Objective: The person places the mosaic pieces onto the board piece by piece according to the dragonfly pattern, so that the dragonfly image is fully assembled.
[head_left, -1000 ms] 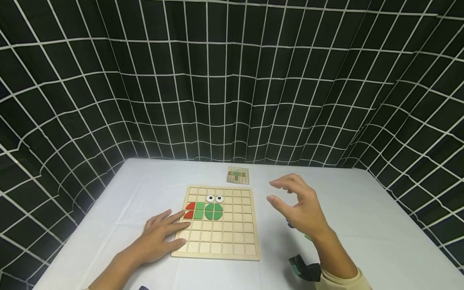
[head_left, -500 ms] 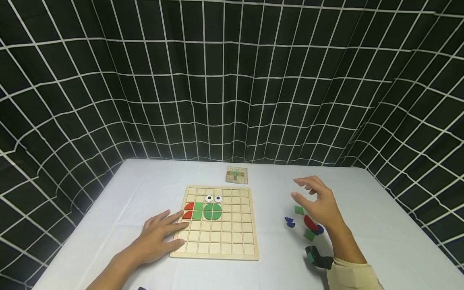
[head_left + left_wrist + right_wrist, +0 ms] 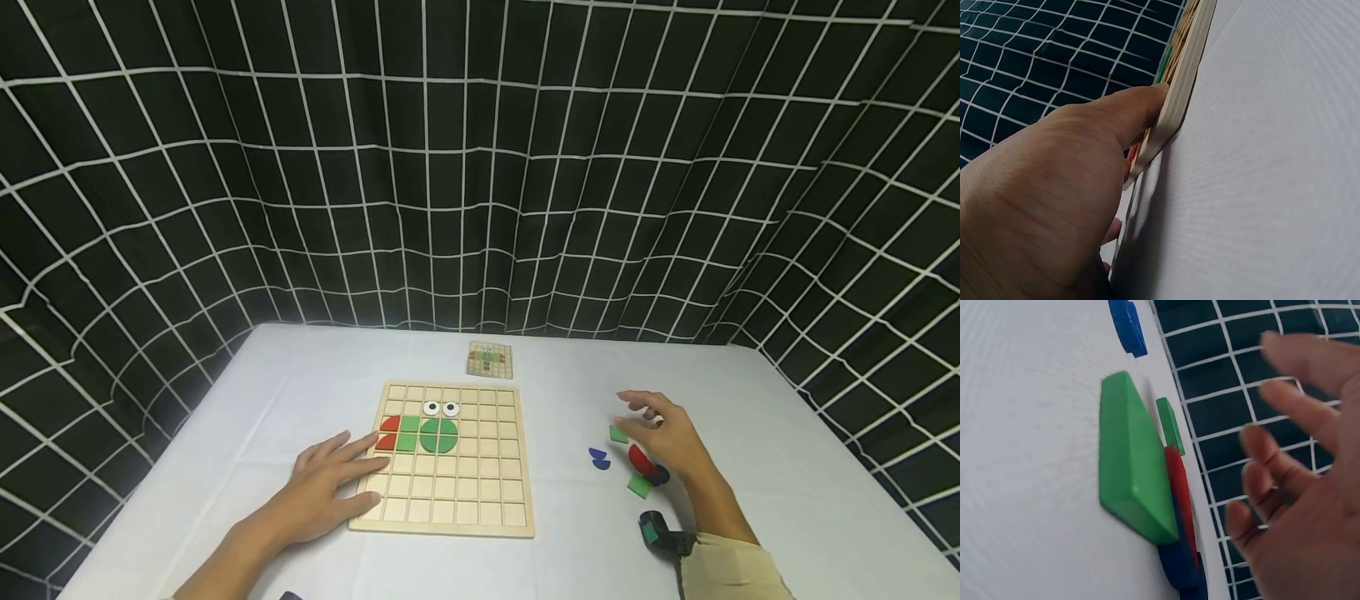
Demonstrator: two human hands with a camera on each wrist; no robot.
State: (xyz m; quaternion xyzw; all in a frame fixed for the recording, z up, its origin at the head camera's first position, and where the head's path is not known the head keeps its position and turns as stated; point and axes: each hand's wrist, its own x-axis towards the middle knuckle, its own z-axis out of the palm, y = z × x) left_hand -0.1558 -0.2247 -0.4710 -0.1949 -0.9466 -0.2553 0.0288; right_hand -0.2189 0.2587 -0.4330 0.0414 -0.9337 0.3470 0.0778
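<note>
A wooden grid board [image 3: 472, 492] lies on the white table, with my left hand [image 3: 318, 496] resting on its left edge, fingers spread. In the left wrist view the thumb lies along the rim of the board [image 3: 1188, 69]. Red quarter pieces [image 3: 388, 433], light green squares [image 3: 408, 433], a green circle of quarters [image 3: 438, 436] and two eye pieces [image 3: 441, 408] sit in the grid. My right hand [image 3: 663, 429] hovers with bent, parted fingers and nothing between them, over loose pieces: a green square [image 3: 618, 434], another green square [image 3: 1132, 462], and a red piece [image 3: 641, 460].
Two small blue half-round pieces [image 3: 600, 459] lie left of the red piece, and darker blue ones [image 3: 660, 476] beside it. A small pattern card [image 3: 490, 360] lies behind the board. A black curtain with white grid lines [image 3: 480, 167] surrounds the table's back and sides.
My right hand has moved right, away from the board, then lowered toward the loose pieces, which have come into view. My left hand stays on the board's edge.
</note>
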